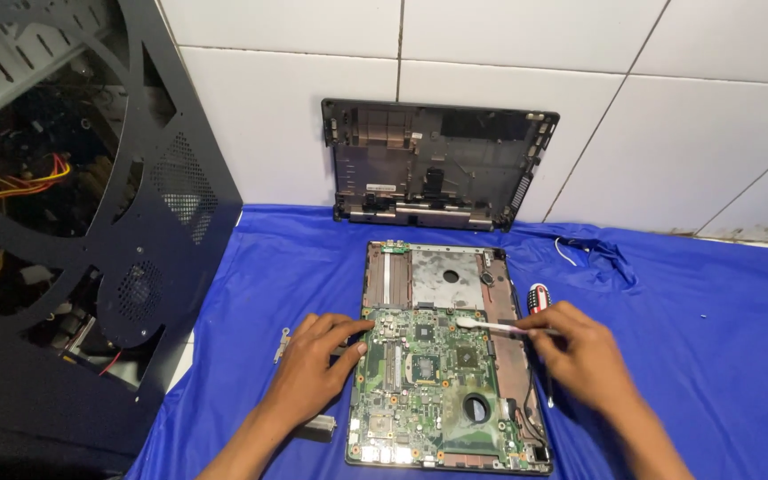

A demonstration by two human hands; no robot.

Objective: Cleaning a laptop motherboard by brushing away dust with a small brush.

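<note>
- Green board (428, 382) lies bare in the open laptop shell (508, 356) on the blue cloth (686, 373) that covers the surface, straight ahead of the person.
- Right hand (580, 351) pinches a white brush (491, 325) by its handle; the bristle end rests on the upper middle of the board, just above a dark square chip (468, 357).
- Left hand (313, 369) lies flat with fingers loosely spread on the shell's left edge, fingertips touching the board's upper left corner, holding nothing.
- The step looks like brushing dust off the board while the other hand steadies the shell. Any next stroke would call for a light touch, since small parts stand close together around the chips and the round fan opening (476, 409).
- A red-handled screwdriver (537, 298) lies just beside the shell's right edge, partly under the right hand.
- A small metal bracket (283, 345) lies left of the left hand, and a dark part (317, 428) sits under the left wrist.
- The laptop's bottom cover (437, 164) leans against the tiled wall (268, 116), well apart from the hands.
- An open computer case (91, 222) with coloured wires stands at far left; nothing blocks the board.
</note>
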